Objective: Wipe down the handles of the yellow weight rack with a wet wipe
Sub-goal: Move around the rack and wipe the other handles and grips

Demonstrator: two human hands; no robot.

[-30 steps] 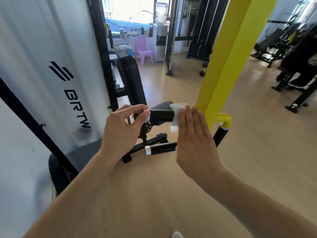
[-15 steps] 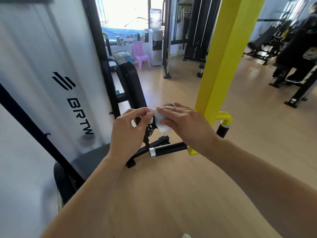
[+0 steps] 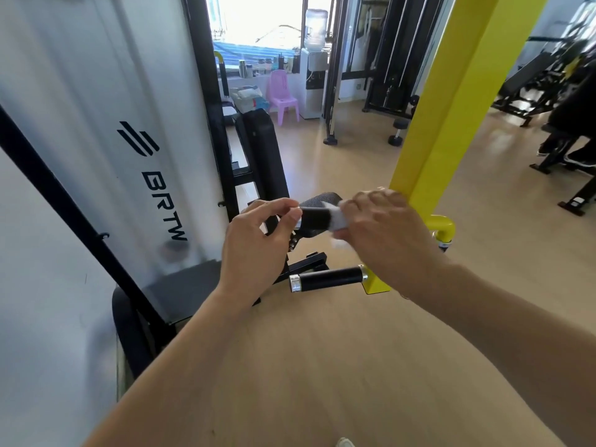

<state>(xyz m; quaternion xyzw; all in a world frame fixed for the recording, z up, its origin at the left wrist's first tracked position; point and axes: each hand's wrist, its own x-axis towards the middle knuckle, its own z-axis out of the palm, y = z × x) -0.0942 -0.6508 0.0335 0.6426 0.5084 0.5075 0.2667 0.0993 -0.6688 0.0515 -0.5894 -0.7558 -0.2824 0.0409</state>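
Wrapping the upper black handle, the white wet wipe sits under the right hand, whose fingers curl closed over it. The left hand pinches the handle's free end. A lower handle juts from the yellow post below.

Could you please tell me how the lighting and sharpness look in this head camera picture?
Head view: the window is blown out to white; the right hand with the wet wipe on the upper handle is motion-blurred; the left hand is sharper; wide-angle distortion tilts the yellow post.
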